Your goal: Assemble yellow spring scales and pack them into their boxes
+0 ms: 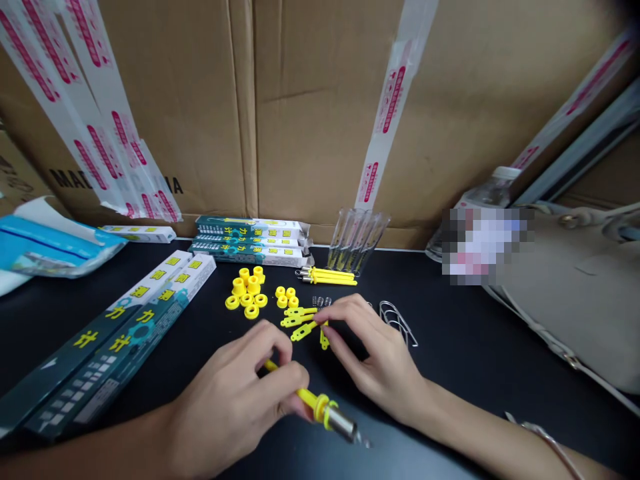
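Observation:
My left hand (pixel 245 393) is closed around a yellow spring scale rod (pixel 313 400). A yellow collar and a shiny metal sleeve (pixel 341 424) sit at the rod's near end, with a blurred bit of wire beyond. Thumb and forefinger of my right hand (pixel 373 350) are pinched at the end of a flat yellow plastic tab (pixel 303 331). More such tabs (pixel 293 321) lie beside it, and another (pixel 325 339) is partly under the thumb. Small springs (pixel 321 301) rest just behind the fingertips.
Yellow caps (pixel 246 287) and small yellow rings (pixel 287 297) lie behind my hands. Assembled yellow rods (pixel 330 276), clear tubes (pixel 357 240) and stacked boxes (pixel 253 241) stand farther back. Long boxes (pixel 120 333) lie left; wire hooks (pixel 397 323), a bottle (pixel 493 190) and a bag (pixel 575 287) right.

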The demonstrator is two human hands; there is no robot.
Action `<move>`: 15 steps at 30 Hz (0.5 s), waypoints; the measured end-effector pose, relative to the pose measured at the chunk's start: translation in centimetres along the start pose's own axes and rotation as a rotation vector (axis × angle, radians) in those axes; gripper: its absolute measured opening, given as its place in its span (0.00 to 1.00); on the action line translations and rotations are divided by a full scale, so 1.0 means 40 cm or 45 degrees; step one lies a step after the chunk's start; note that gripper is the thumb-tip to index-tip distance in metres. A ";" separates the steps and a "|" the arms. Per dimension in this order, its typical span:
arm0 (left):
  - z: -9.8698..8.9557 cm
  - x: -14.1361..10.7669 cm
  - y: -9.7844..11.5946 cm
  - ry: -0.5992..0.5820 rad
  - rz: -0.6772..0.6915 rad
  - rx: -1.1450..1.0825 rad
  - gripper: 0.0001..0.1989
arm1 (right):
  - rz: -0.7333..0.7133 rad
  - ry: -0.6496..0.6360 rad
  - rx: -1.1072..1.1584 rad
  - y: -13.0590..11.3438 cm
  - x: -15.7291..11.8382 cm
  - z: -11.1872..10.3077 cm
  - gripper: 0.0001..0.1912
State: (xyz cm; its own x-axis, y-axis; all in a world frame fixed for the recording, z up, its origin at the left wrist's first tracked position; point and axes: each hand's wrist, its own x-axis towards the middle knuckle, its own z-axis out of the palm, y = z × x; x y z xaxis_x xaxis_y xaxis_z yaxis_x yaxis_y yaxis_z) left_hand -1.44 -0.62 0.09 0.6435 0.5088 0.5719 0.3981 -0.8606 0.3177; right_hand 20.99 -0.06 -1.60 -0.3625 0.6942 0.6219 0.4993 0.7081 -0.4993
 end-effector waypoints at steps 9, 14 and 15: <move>-0.003 0.010 -0.001 -0.004 -0.072 -0.296 0.21 | -0.145 -0.185 -0.269 -0.001 0.097 0.054 0.11; -0.006 0.013 0.001 -0.013 -0.058 -0.321 0.18 | -0.154 -0.324 -0.454 -0.009 0.140 0.108 0.16; -0.007 0.014 0.001 -0.019 -0.057 -0.330 0.18 | -0.153 -0.337 -0.466 -0.012 0.144 0.114 0.16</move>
State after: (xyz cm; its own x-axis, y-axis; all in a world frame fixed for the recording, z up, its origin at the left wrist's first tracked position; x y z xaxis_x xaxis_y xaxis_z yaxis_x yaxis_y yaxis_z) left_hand -1.24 -0.36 0.63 0.6391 0.5451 0.5425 0.2466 -0.8134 0.5269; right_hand 15.09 4.21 -0.53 -0.5990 0.6531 0.4634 0.6691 0.7261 -0.1583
